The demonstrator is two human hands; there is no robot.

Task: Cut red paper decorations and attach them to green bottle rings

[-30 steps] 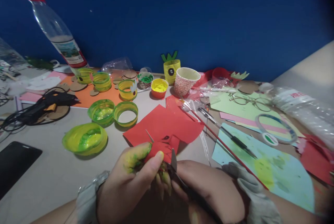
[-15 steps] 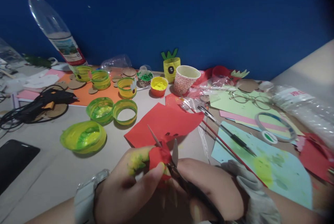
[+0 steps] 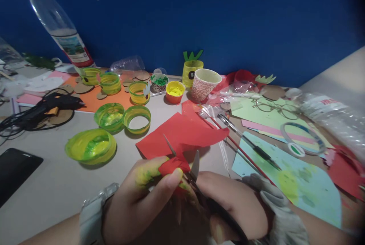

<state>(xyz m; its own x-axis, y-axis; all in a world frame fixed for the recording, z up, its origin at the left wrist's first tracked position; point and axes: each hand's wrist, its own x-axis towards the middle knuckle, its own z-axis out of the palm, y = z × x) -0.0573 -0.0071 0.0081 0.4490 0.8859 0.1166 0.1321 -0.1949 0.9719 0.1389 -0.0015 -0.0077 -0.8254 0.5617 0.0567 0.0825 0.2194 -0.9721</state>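
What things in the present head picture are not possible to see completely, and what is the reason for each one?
All in the head view:
Scissors: the right hand covers part of the handle, which runs past the bottom edge.
Red paper piece: the thumb of the left hand hides some of its outline.
Phone: cut off by the left edge.
Bottle: top edge cuts its cap; label print too small.

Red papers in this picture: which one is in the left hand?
The small red piece, pinched by the left hand close to the scissors. The wide red sheet beyond it and the red paper at the far right lie unheld.
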